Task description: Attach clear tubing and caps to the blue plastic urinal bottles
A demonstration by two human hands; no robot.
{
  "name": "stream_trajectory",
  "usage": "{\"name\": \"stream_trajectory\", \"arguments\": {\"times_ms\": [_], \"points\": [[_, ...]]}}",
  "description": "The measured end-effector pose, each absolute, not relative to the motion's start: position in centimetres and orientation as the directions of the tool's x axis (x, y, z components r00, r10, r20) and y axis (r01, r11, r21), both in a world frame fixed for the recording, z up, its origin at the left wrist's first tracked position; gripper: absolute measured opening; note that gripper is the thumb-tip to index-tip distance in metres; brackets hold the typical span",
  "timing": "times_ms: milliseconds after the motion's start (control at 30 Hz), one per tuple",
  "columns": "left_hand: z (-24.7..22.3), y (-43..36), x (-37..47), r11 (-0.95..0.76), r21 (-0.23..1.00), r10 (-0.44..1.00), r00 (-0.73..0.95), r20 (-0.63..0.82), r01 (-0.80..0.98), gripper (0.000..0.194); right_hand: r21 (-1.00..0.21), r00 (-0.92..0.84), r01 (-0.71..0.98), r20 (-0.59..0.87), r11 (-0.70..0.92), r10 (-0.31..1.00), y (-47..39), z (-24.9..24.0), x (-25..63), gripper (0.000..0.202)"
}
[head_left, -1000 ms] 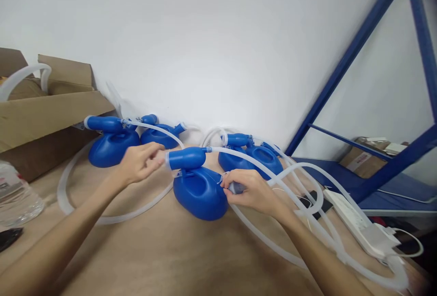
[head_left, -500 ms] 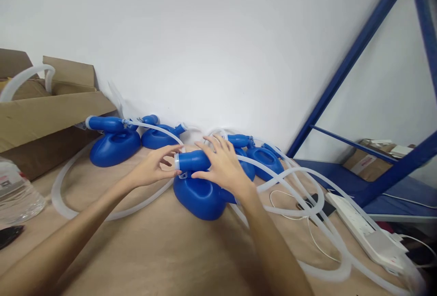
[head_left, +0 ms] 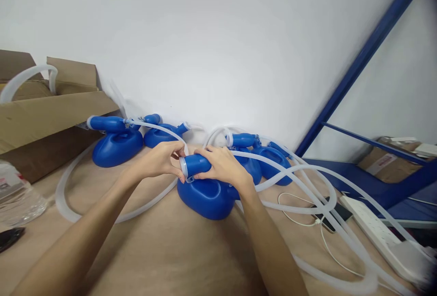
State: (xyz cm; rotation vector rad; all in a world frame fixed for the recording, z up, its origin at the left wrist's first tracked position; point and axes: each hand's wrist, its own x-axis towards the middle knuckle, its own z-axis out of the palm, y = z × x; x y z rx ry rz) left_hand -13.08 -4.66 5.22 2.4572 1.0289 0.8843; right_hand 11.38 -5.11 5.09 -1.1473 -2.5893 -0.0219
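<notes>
A blue plastic urinal bottle [head_left: 205, 201] lies on its side at the table's middle, with a handle recess in its body. Above the body a blue tubular spout [head_left: 198, 164] points left, ending in a translucent white cap [head_left: 183, 167]. My left hand [head_left: 166, 157] pinches the cap, thumb below and fingers above. Wrapped over the spout's right part, my right hand [head_left: 223, 165] hides where it continues. Similar blue urinal bottles stand behind: one at the left [head_left: 118, 148], one near the wall [head_left: 160, 136], others at the right [head_left: 273, 164].
Long translucent hoses [head_left: 341, 232] loop across the table's right side, over a phone [head_left: 332, 216] with a white cable. A power strip [head_left: 372, 227] lies beyond. An open cardboard box [head_left: 58, 114] and a clear water bottle [head_left: 20, 196] stand left. A blue metal frame [head_left: 362, 63] rises right.
Both hands have closed in: the left fingers now grip the cap and the right hand has settled around the spout. The view has shifted slightly.
</notes>
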Motion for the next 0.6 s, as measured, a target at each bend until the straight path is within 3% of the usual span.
{"name": "stream_trajectory", "arguments": {"times_ms": [400,600], "points": [[4.1,-5.1,-13.4,-0.757,0.349,0.650,0.581,0.490,0.553,0.066,-0.101,-0.694,0.674,0.254,0.732,0.674,-4.8,5.4,11.3,0.056],[4.5,-5.5,-14.3,-0.706,0.217,0.684,0.568,0.458,0.675,0.058,-0.274,-0.634,0.681,0.244,0.679,0.734,-4.1,5.7,12.7,0.072]]}}
